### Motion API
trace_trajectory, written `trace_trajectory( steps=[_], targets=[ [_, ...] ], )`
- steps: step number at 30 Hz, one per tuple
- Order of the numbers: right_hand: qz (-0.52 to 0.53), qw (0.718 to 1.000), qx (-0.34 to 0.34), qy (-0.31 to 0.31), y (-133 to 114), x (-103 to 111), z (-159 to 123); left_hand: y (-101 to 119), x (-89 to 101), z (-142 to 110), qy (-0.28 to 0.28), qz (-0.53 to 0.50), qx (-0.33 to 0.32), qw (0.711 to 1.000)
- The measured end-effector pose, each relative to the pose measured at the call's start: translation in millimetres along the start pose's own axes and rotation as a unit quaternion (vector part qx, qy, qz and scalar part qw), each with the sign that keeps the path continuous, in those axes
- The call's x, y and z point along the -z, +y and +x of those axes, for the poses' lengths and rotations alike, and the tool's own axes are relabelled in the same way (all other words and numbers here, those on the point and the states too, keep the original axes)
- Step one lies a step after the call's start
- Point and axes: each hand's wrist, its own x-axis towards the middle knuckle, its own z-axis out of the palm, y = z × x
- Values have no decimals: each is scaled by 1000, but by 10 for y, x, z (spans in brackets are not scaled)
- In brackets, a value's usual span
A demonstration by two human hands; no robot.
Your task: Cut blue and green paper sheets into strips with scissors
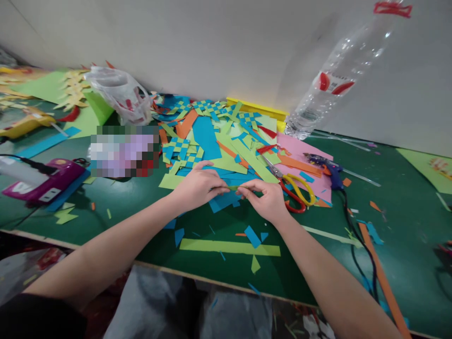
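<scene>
Between my two hands a small green paper strip (pixel 233 188) is stretched level above the table. My left hand (pixel 202 187) pinches its left end, and my right hand (pixel 264 197) pinches the right end. Just beyond lies a heap of blue and green paper, with a woven checkered piece (pixel 181 149) at its left. Scissors with red and yellow handles (pixel 300 188) rest beside my right hand. Closer to me, a long green strip (pixel 229 247) lies flat among blue scraps.
A clear plastic bottle (pixel 325 89) stands at the back right, near a blue glue gun (pixel 335 174) with a black cord. On the left are a purple power strip (pixel 45 181), a yellow glue gun (pixel 26 122) and a white plastic bag (pixel 120 92).
</scene>
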Motion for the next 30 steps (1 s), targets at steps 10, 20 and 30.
trace_trajectory(
  steps=[10, 20, 30],
  targets=[
    [-39, 999, 23, -12, 11, -1, -6, 19, 11, 1, -2, 8, -11, 1000],
    [-244, 950, 193, 27, 94, -11, -29, 4, -1, -17, 11, 71, -57, 996],
    [-228, 947, 226, -6, 75, -18, 16, 9, -57, -24, 35, 94, -102, 990]
  ],
)
